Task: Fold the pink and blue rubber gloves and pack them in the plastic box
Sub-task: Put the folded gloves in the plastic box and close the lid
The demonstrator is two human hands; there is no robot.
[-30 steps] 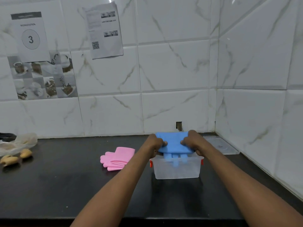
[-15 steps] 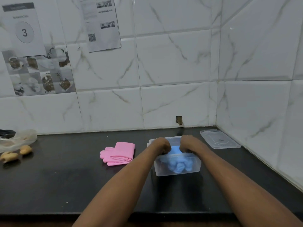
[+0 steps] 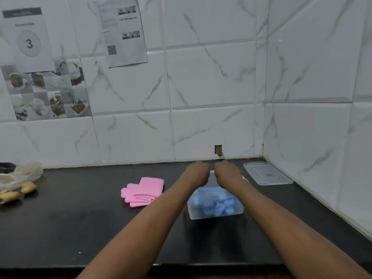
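Note:
The clear plastic box point(image 3: 238, 213) stands on the black counter point(image 3: 80, 228), right of centre. The folded blue gloves point(image 3: 215, 204) lie inside it, fingers toward me. Left of the box, the folded pink gloves point(image 3: 145, 190) rest on the counter. My left hand point(image 3: 198, 172) and my right hand point(image 3: 227, 171) hover side by side over the box's far end, both blurred by motion. Their fingers point away from me and are hidden, and I see nothing held in them.
The box's clear lid point(image 3: 267, 174) lies flat in the back right corner by the tiled walls. At the far left sit a crumpled plastic bag point(image 3: 20, 174), some tan food pieces point(image 3: 28, 187) and a dark object point(image 3: 7, 167).
The blue gloves went from above the box down into it. Both hands then lifted off them and moved toward the box's far end.

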